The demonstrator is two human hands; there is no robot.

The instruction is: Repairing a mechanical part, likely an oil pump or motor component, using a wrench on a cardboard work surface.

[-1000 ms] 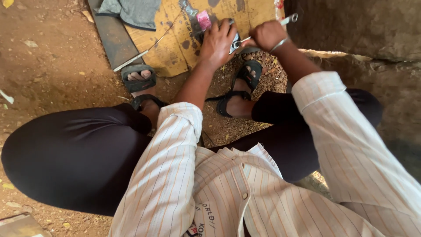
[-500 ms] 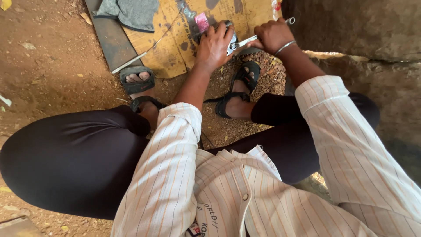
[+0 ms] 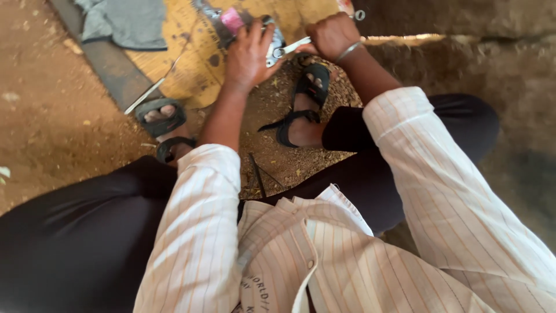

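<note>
My left hand (image 3: 248, 53) presses down on a small silvery metal part (image 3: 274, 45) with a pink piece (image 3: 232, 20) beside it, lying at the edge of a yellow board (image 3: 191, 64). My right hand (image 3: 331, 36), with a metal bangle on the wrist, is closed round a silver wrench (image 3: 295, 46); one end of the wrench sits on the metal part, the ring end (image 3: 359, 15) sticks out past my fist. Both hands are above my right sandalled foot (image 3: 307, 93).
I squat on brown dirt ground in black trousers and a striped shirt. My left sandalled foot (image 3: 165, 127) is beside a grey metal bar (image 3: 110, 64). A grey cloth (image 3: 124, 20) lies on the board. A rough stone wall (image 3: 463, 23) rises at the right.
My right hand with the wrench has swung slightly, the ring end shifting upward. The left hand stays on the metal part. The view has tilted a little.
</note>
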